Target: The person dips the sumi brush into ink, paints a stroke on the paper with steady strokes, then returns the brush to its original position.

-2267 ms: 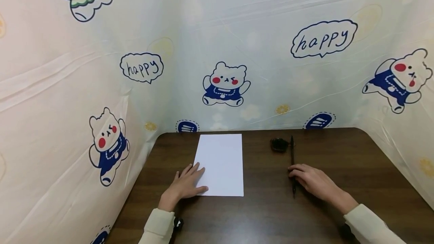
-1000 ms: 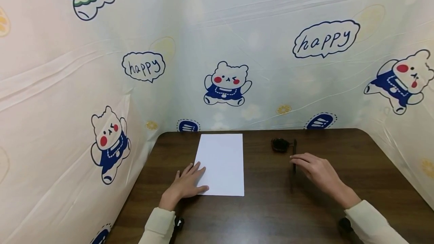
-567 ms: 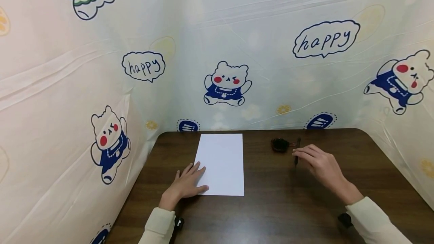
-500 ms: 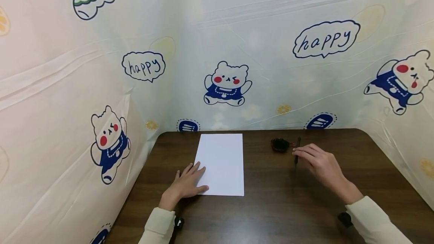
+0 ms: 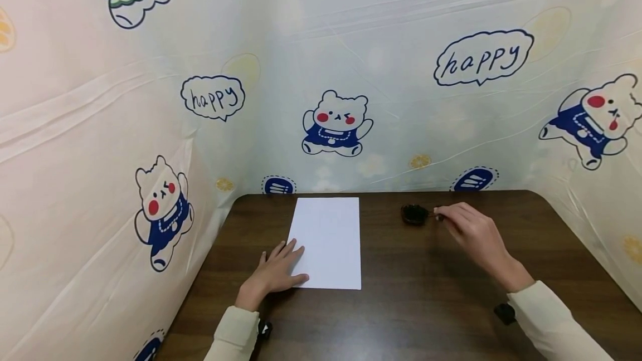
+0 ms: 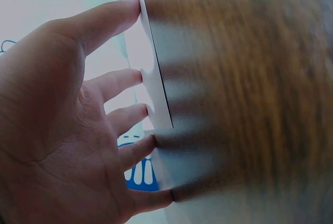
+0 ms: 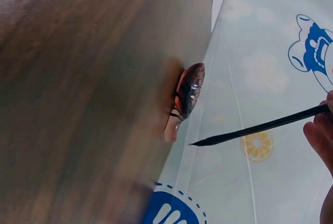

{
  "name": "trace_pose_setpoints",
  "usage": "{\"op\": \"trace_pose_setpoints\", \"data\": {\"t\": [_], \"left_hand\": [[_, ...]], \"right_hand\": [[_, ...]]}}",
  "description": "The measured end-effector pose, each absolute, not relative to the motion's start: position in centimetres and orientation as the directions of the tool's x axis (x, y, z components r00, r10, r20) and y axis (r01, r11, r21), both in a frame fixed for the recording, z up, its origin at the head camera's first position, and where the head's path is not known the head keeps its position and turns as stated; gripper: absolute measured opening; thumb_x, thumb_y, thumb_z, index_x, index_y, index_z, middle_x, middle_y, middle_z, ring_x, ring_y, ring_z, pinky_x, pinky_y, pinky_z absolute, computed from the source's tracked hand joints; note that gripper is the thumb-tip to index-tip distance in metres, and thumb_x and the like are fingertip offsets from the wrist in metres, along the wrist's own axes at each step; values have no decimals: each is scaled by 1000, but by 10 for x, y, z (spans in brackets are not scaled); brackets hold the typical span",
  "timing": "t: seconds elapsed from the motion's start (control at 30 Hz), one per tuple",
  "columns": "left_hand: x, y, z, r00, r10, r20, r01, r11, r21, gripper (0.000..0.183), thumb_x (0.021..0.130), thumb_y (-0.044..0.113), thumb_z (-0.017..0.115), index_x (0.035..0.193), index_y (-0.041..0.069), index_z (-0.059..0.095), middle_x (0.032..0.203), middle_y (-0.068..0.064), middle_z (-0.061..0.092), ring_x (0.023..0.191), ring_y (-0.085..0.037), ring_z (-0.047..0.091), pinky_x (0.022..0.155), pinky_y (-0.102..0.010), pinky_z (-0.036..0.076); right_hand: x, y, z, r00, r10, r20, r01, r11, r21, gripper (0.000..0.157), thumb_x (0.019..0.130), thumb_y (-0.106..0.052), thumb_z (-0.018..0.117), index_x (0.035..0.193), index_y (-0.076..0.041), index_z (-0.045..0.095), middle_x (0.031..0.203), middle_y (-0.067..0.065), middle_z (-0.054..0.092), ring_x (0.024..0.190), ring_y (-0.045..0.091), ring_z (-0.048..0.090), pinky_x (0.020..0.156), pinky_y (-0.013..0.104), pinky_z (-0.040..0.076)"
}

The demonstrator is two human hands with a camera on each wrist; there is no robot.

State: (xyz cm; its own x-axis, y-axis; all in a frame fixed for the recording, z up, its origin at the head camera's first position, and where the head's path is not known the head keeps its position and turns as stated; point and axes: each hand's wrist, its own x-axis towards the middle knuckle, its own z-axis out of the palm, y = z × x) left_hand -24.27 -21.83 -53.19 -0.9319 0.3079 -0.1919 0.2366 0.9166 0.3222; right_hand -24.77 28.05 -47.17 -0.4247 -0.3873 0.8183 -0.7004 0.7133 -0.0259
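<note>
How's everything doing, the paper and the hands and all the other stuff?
Paper: flat, no marks showing
Black brush: held up, tip off the table
Dark dish: on the table
Left hand: spread, partly on paper
Right hand: holding brush
Cloth: creased

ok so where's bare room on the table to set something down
Bare tabletop lies between the white paper and dark dish, nearer, between the sleeves, and right of the right hand. Crowded: beside the dish, where that hand holds the brush, and the paper's left edge, partly under the left hand.
</note>
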Motion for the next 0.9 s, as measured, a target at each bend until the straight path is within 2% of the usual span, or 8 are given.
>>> {"op": "trace_pose_setpoints", "data": {"t": [0.13, 0.27, 0.4, 0.57, 0.73, 0.9], "left_hand": [[-242, -218, -531, -929, 313, -199, 237, 914, 330, 82, 97, 56, 72, 166, 21, 42, 179, -9, 23, 165, -41, 17, 122, -83, 11], [-240, -217, -530, -927, 316, -204, 237, 912, 333, 83, 97, 56, 72, 166, 21, 41, 179, -9, 23, 165, -42, 17, 122, -83, 12], [-241, -218, -531, -928, 313, -200, 236, 913, 332, 82, 98, 55, 71, 166, 22, 41, 179, -8, 23, 165, -41, 17, 122, -83, 12], [-242, -219, -532, -927, 319, -196, 243, 912, 332, 82, 98, 56, 71, 166, 21, 40, 179, -9, 22, 165, -42, 16, 122, -83, 11], [-243, -220, -533, -928, 319, -195, 244, 912, 331, 83, 97, 56, 71, 166, 21, 40, 179, -9, 22, 165, -42, 16, 122, -83, 10], [-243, -219, -535, -929, 311, -200, 235, 915, 329, 83, 97, 57, 71, 166, 23, 40, 180, -7, 21, 165, -40, 16, 122, -82, 11]], "right_hand": [[-252, 281, -470, -448, -380, 809, -691, 722, -44, 53, 115, -44, 44, 112, -6, 80, 103, 4, 81, 92, 19, 74, 80, 30, 60], [-254, 281, -466, -477, -362, 801, -674, 735, -69, 55, 114, -46, 44, 113, -4, 79, 102, 8, 80, 88, 20, 74, 72, 33, 60], [-256, 279, -461, -471, -338, 815, -674, 734, -85, 53, 113, -45, 46, 113, -4, 79, 100, 10, 79, 79, 18, 70, 63, 32, 54], [-259, 276, -456, -452, -330, 829, -675, 734, -76, 51, 113, -44, 47, 109, -4, 78, 94, 9, 76, 69, 12, 63, 58, 28, 49], [-263, 276, -453, -446, -315, 838, -662, 746, -72, 52, 113, -44, 48, 107, -1, 77, 89, 10, 75, 66, 15, 65, 56, 30, 53], [-266, 276, -451, -455, -307, 836, -649, 757, -75, 52, 113, -43, 48, 108, 1, 75, 91, 12, 77, 67, 17, 69, 57, 32, 56]]}}
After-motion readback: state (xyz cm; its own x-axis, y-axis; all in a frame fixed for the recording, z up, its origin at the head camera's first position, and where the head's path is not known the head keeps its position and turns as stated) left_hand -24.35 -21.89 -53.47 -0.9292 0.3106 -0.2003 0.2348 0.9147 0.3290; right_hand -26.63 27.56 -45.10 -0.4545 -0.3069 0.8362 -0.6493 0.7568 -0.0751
